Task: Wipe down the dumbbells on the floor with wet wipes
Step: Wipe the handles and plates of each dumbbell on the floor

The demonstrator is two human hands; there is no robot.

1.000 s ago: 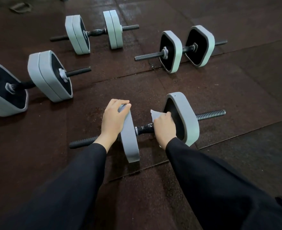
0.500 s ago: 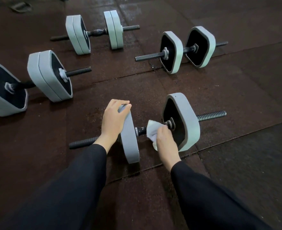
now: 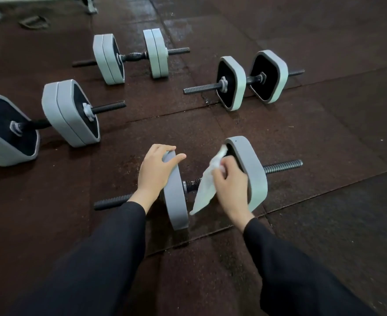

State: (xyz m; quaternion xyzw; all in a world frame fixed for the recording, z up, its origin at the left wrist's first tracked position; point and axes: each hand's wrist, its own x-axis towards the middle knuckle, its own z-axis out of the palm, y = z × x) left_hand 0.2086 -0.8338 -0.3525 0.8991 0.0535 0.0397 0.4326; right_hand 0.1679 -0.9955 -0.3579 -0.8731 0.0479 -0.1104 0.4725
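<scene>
A limp, soft wet wipe [image 3: 205,190] is pinched in the right hand [image 3: 230,185] against the inner face of the nearest dumbbell [image 3: 254,169], whose left plate is steadied under the open left hand [image 3: 157,171], the heavy, rigid weight judged best held by its plates.

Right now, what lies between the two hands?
In the head view, the near dumbbell's left plate, a short stretch of its bar and the hanging wipe lie between the left hand and right hand.
</scene>
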